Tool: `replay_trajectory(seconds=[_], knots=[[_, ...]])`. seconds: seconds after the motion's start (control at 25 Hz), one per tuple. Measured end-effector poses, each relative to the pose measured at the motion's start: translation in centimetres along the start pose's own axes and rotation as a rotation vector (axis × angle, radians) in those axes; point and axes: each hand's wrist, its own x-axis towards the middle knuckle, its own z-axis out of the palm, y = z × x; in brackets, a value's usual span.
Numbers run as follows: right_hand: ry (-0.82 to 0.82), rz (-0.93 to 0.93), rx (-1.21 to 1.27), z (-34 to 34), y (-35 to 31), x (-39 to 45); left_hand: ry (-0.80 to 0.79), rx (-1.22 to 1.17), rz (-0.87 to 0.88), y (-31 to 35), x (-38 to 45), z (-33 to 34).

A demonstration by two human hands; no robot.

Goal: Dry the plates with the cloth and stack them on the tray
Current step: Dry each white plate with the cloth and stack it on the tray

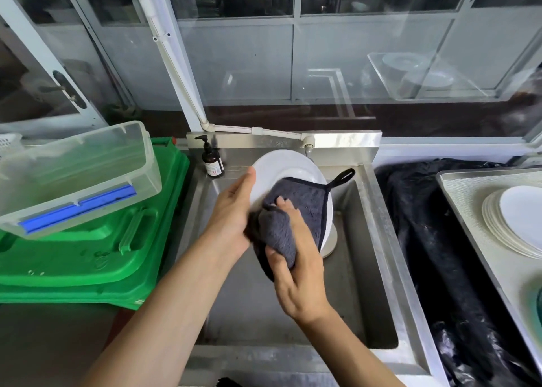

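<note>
Right now we hold a white plate tilted over the sink, left hand gripping its left rim, right hand's fingers curled around the grey cloth. Nearer the right hand, the tray with stacked plates lies well to the right.

Tray right of sink (plates on it).

White plate tilted over sink, grey cloth against it, stacked plates on tray
</note>
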Motion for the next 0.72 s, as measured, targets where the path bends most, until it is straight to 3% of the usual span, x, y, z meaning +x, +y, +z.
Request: replay_trajectory(seconds=[0.08, 0.16, 0.24, 0.36, 0.48, 0.64, 0.72], knots=[[0.035, 0.060, 0.002, -0.3, 1.1, -0.6, 0.014, -0.018, -0.006, 0.2, 0.0, -0.3], [0.231, 0.368, 0.131, -0.7, 1.3, -0.1, -0.009, 0.004, 0.003, 0.5, 0.3, -1.0], [0.382, 0.546, 0.232, -1.3, 1.4, 1.3, -0.061, 0.033, 0.002, 0.6, 0.4, -1.3], [0.441, 0.634, 0.204, -3.1, 1.1, 5.4, -0.132, 0.104, -0.013, 0.2, 0.0, -1.2], [0.346, 0.534, 0.141, -4.0, 0.2, 8.6, -0.147, 0.131, 0.006, -0.6, -0.2, -0.6], [0.113, 0.091, -0.032, -2.5, -1.5, 9.0, -0.062, 0.121, 0.033, -1.3, 0.3, 0.1], [0.095, 0.084, -0.040, -2.5, -1.0, 9.2, -0.064, 0.130, 0.040, -1.3, 0.3, -0.1]])
